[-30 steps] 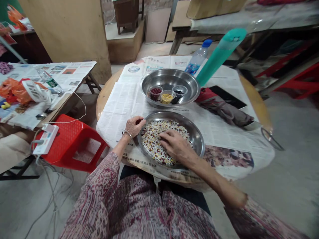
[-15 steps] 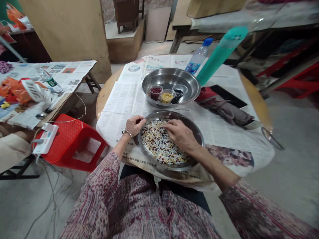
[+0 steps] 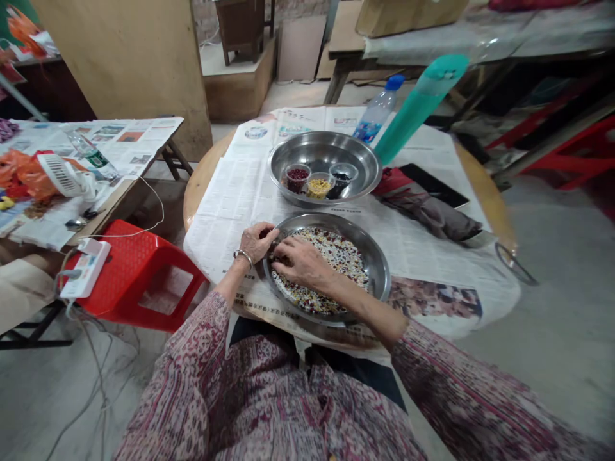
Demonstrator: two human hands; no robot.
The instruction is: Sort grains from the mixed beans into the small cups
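Closest to me on the table is a shallow metal basin (image 3: 379, 282), spread with mixed white, yellow, dark red and black grains and beans (image 3: 336, 253). My left hand (image 3: 258, 242), a bracelet at its wrist, is closed at the basin's left rim, with the thumb along the edge. Inside the basin, my right hand (image 3: 303, 262) reaches across to the left side with bent fingers down at the grains. Its fingertips are partly hidden, and what they pinch is too small to make out.
Behind stands a second metal basin (image 3: 331, 142) holding cups of red beans (image 3: 296, 178), yellow kernels (image 3: 319, 187) and black beans (image 3: 342, 179). A bottle (image 3: 377, 115), teal tube (image 3: 418, 112), folded umbrella (image 3: 432, 208) and black tablet-like object (image 3: 435, 184) lie beyond. A red stool (image 3: 139, 256) bears a power strip (image 3: 86, 269).
My right hand has moved left across the grains, from the basin's middle to near its left rim. My left hand has stayed at the rim.
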